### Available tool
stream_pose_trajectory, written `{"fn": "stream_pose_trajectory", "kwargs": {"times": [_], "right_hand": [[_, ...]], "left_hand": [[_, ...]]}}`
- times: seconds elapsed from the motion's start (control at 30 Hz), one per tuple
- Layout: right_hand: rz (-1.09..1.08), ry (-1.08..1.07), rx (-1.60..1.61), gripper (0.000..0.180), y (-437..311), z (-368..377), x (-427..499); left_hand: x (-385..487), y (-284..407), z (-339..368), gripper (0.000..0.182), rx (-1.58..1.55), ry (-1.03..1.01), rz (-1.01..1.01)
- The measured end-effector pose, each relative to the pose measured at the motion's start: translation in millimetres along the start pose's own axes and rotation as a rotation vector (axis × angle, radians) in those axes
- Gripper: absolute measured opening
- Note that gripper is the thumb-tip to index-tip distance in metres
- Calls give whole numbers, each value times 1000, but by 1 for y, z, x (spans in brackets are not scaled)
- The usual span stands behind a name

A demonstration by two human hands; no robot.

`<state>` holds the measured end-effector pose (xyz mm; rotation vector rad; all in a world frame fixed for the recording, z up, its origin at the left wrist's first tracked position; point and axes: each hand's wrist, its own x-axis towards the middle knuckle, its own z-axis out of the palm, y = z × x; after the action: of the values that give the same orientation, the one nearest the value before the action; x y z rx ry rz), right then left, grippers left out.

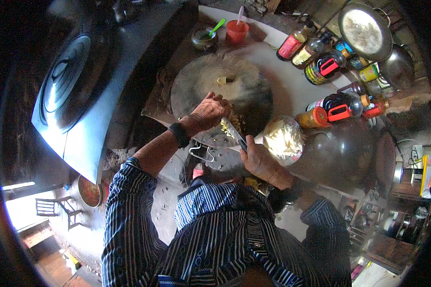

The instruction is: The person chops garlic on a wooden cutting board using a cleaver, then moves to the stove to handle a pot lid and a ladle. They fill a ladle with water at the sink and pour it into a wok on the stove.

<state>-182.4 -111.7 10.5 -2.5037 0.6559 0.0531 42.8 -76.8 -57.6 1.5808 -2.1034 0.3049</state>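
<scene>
A round chopping board lies before me, its surface worn and dark. My right hand grips the dark handle of a kitchen knife, its blade slanting over the board's near edge. Finely chopped yellowish bits cling to the blade, and more bits lie beside it. Just beyond the blade is my left hand, fingers curled over the board; whether anything is inside them is hidden. A small pale chunk sits near the board's middle. Right of the board stands a bowl filled with pale cut strips.
Sauce bottles and jars crowd the right side. A red cup and a small pot with a green spoon stand behind the board. At left is a stove top with a large lidded wok.
</scene>
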Motion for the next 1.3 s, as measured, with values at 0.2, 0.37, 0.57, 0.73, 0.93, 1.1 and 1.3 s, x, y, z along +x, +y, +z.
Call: {"fn": "stream_pose_trajectory", "kwargs": {"times": [0.2,0.37,0.57,0.73,0.93,1.1,1.3], "right_hand": [[-26,-108,64,33,3,-26,17],[19,-44,7,39,-7,11,-6],[-67,21,182,35,17,-12,-1],[99,175,193,35,23,-36,-11],[170,178,75,39,34,-19,-13],[99,233,15,34,31,2,-15],[124,140,157,29,12,-1,-8]], "left_hand": [[8,-12,-3,6,10,-278,-26],[-8,7,-15,23,64,-121,6],[13,-7,-24,35,64,-142,-3],[21,-21,-15,34,-328,-138,-477],[25,8,22,19,-204,-107,-290],[5,16,21,29,-295,-258,-306],[-15,23,17,30,-360,-155,-271]]}}
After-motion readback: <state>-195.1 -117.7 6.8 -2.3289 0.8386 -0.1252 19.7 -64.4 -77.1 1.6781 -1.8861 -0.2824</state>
